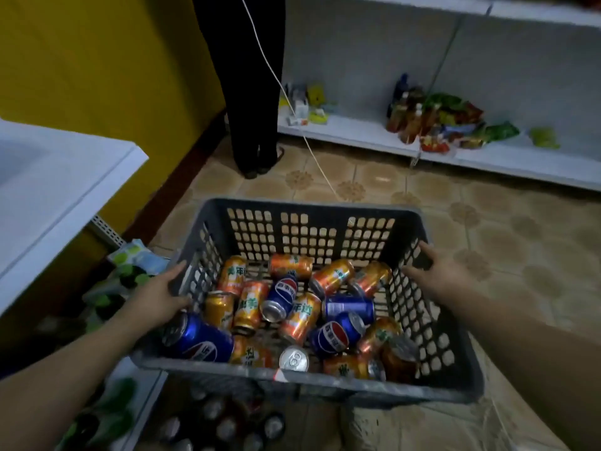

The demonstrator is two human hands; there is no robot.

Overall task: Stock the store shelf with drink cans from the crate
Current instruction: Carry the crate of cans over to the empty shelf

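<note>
A grey perforated plastic crate (312,209) is held up in front of me above the floor. Inside lie several orange drink cans (331,276) and blue cola cans (198,340), jumbled on their sides. My left hand (159,297) grips the crate's left rim, fingers curled over the edge. My right hand (439,271) grips the right rim in the same way. A white store shelf (357,131) runs along the far wall at floor level.
A person in dark trousers (253,92) stands at the shelf's left end, with a white cord (312,151) trailing across the tiled floor. Bottles and snack bags (435,122) sit on the far shelf. A white shelf (48,190) is at my left, with bottles below.
</note>
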